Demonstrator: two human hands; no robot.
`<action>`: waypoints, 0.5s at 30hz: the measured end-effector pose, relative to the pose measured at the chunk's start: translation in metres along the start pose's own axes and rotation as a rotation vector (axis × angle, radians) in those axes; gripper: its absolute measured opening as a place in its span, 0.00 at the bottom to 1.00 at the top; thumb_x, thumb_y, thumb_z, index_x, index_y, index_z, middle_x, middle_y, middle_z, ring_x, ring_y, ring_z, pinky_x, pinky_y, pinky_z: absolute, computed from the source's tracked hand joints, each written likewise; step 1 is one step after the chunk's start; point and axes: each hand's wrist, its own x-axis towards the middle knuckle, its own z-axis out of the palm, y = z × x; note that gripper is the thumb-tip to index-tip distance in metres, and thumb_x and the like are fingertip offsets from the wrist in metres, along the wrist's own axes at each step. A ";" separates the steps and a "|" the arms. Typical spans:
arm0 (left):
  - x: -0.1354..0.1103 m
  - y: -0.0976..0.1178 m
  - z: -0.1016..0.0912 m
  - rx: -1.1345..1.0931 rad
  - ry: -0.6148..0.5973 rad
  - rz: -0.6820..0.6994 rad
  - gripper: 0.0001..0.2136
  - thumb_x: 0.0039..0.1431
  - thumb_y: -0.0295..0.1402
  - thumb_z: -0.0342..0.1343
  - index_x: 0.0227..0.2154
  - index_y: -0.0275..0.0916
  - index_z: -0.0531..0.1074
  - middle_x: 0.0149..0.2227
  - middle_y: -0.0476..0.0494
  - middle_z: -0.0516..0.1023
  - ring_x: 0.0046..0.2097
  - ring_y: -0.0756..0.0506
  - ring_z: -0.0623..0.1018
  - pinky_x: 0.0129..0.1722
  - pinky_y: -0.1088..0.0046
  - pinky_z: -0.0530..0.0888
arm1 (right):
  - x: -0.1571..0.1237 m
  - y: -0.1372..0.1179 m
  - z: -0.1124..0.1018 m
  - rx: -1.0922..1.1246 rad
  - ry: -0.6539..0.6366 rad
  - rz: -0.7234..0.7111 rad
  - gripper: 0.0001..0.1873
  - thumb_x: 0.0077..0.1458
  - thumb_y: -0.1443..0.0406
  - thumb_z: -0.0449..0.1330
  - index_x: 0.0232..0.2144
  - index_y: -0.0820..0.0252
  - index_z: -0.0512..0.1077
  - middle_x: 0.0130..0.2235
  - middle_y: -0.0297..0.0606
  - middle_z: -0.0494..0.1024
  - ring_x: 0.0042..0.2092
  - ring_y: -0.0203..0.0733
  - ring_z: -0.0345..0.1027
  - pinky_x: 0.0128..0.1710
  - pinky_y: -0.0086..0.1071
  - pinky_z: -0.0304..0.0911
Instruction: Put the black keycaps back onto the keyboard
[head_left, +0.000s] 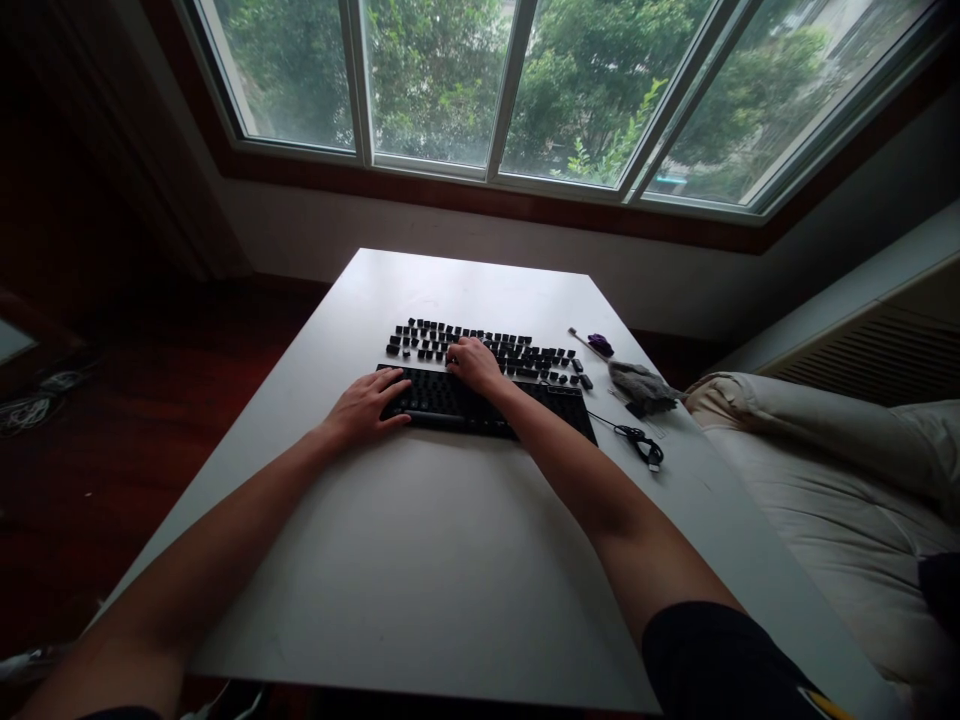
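Observation:
A black keyboard (480, 405) lies on the white table (420, 560), with several loose black keycaps (487, 348) laid in rows just beyond it. My left hand (366, 405) rests on the keyboard's left end, fingers stretched out flat. My right hand (474, 362) reaches over the keyboard to the rows of keycaps, fingers curled down among them; whether it holds one is hidden.
To the right of the keyboard lie a small purple tool (600, 345), a grey cloth (643, 388) and a coiled black cable (643, 445). A bed with pale bedding (825, 500) stands at the right. A wide window (510, 80) runs behind the table.

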 end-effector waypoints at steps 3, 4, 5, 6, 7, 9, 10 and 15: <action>0.001 0.000 -0.001 -0.002 0.002 0.009 0.30 0.64 0.51 0.55 0.66 0.45 0.64 0.68 0.37 0.63 0.66 0.33 0.64 0.64 0.47 0.64 | -0.002 0.001 -0.001 0.005 0.015 -0.014 0.06 0.58 0.67 0.65 0.39 0.59 0.79 0.43 0.47 0.75 0.47 0.50 0.65 0.47 0.38 0.61; 0.001 0.001 -0.002 -0.007 0.004 0.018 0.30 0.64 0.51 0.56 0.65 0.45 0.64 0.67 0.37 0.63 0.66 0.33 0.64 0.64 0.47 0.65 | -0.004 0.000 -0.002 0.014 0.036 -0.013 0.06 0.59 0.67 0.64 0.40 0.60 0.79 0.43 0.47 0.75 0.47 0.50 0.65 0.48 0.38 0.61; 0.001 0.001 -0.003 -0.014 0.005 0.031 0.30 0.64 0.50 0.56 0.65 0.45 0.64 0.67 0.37 0.64 0.66 0.33 0.64 0.64 0.46 0.65 | -0.007 -0.001 -0.003 0.028 0.062 -0.008 0.06 0.60 0.67 0.63 0.40 0.60 0.78 0.43 0.47 0.75 0.48 0.49 0.65 0.48 0.37 0.60; 0.001 0.001 -0.003 -0.019 0.005 0.046 0.29 0.64 0.49 0.57 0.65 0.45 0.65 0.67 0.37 0.64 0.66 0.33 0.65 0.64 0.46 0.65 | -0.011 -0.002 -0.005 0.047 0.090 0.000 0.07 0.60 0.67 0.63 0.41 0.60 0.78 0.44 0.46 0.75 0.48 0.49 0.65 0.49 0.37 0.60; 0.002 0.002 -0.004 -0.024 0.006 0.061 0.28 0.64 0.48 0.57 0.64 0.45 0.65 0.67 0.37 0.64 0.66 0.33 0.65 0.64 0.46 0.65 | -0.015 -0.004 -0.007 0.074 0.112 0.007 0.07 0.61 0.67 0.62 0.42 0.60 0.77 0.44 0.46 0.75 0.48 0.48 0.65 0.49 0.37 0.60; 0.003 0.004 -0.005 -0.029 0.009 0.093 0.27 0.64 0.45 0.57 0.64 0.46 0.66 0.66 0.38 0.65 0.66 0.33 0.65 0.64 0.45 0.65 | -0.026 -0.010 -0.013 0.147 0.120 0.002 0.07 0.60 0.68 0.62 0.42 0.60 0.76 0.43 0.43 0.76 0.46 0.46 0.66 0.47 0.35 0.60; 0.003 0.005 -0.006 -0.029 0.011 0.110 0.26 0.64 0.44 0.57 0.64 0.46 0.66 0.66 0.38 0.65 0.66 0.33 0.65 0.64 0.45 0.65 | -0.032 -0.013 -0.015 0.190 0.110 -0.013 0.07 0.60 0.68 0.63 0.42 0.59 0.76 0.43 0.42 0.76 0.45 0.44 0.67 0.46 0.34 0.60; 0.004 0.013 -0.006 -0.028 -0.006 0.209 0.23 0.65 0.38 0.55 0.63 0.47 0.67 0.64 0.39 0.68 0.64 0.35 0.67 0.63 0.49 0.67 | -0.061 -0.033 -0.026 0.377 0.045 -0.103 0.06 0.58 0.66 0.65 0.39 0.59 0.75 0.39 0.37 0.76 0.39 0.39 0.67 0.41 0.30 0.59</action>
